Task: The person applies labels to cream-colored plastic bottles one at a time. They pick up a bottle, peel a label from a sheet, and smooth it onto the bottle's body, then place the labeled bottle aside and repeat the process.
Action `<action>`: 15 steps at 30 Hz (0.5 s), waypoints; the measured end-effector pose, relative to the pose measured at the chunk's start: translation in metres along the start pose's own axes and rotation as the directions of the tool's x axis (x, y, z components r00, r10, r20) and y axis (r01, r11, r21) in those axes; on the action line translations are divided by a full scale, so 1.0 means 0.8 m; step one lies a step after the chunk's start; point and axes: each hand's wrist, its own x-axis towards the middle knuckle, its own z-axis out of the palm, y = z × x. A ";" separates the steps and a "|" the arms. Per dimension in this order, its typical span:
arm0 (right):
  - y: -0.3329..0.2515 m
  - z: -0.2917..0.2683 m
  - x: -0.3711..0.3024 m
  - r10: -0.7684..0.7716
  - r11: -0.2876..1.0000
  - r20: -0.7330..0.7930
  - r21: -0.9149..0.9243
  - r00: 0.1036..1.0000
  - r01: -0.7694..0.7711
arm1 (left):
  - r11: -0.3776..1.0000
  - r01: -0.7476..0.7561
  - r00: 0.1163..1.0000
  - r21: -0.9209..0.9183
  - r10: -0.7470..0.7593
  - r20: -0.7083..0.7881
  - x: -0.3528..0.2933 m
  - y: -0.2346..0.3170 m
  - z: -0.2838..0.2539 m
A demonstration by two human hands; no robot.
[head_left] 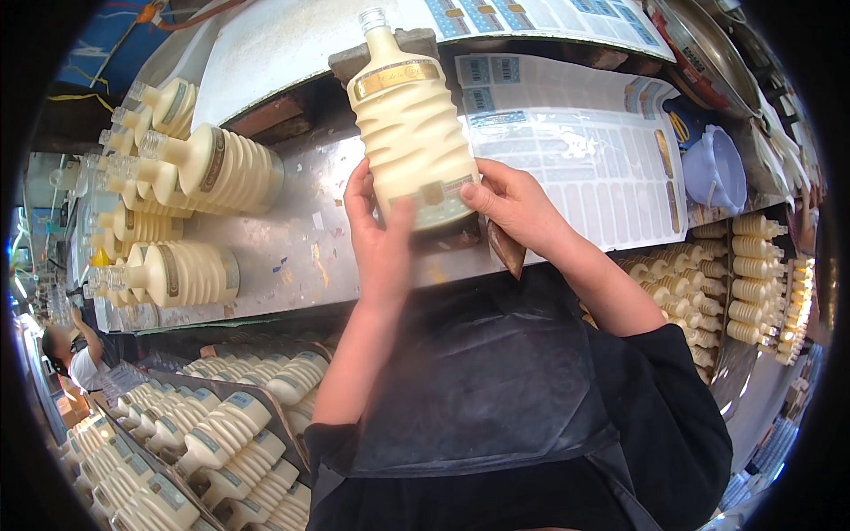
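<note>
A cream-coloured, ridged bottle [412, 124] with a clear screw neck lies tilted on a dark support, its neck pointing away from me. It has a gold band label at the shoulder and a pale label near its base. My left hand [379, 234] grips the lower left side, its fingers partly behind the bottle and its thumb blurred over the lower label. At the lower right side, my right hand [518, 202] is closed on the bottle, the thumb pressing the label's right end. A brown wedge-shaped piece [506, 250] sits just below my right hand.
Several similar bottles [226, 168] lie on the metal table [310, 257] at left. Label sheets [575, 159] cover the right side. A lilac bucket [715, 170] stands beyond them. Crates of bottles [212, 429] fill the lower left; stacked bottles [753, 279] stand right. Another person [84, 363] is far left.
</note>
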 end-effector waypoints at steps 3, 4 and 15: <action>-0.005 -0.002 -0.001 0.040 0.998 0.001 -0.046 0.999 -0.040 | 1.000 0.015 1.000 -0.009 -0.015 -0.009 0.000 0.004 0.003; -0.004 -0.002 -0.001 0.034 0.999 0.000 -0.035 0.999 -0.034 | 1.000 0.021 1.000 -0.013 -0.021 -0.013 0.000 0.007 0.005; -0.006 -0.004 0.000 0.096 0.995 0.082 -0.035 0.992 -0.093 | 0.999 0.027 0.999 -0.025 -0.028 -0.032 -0.001 0.008 0.005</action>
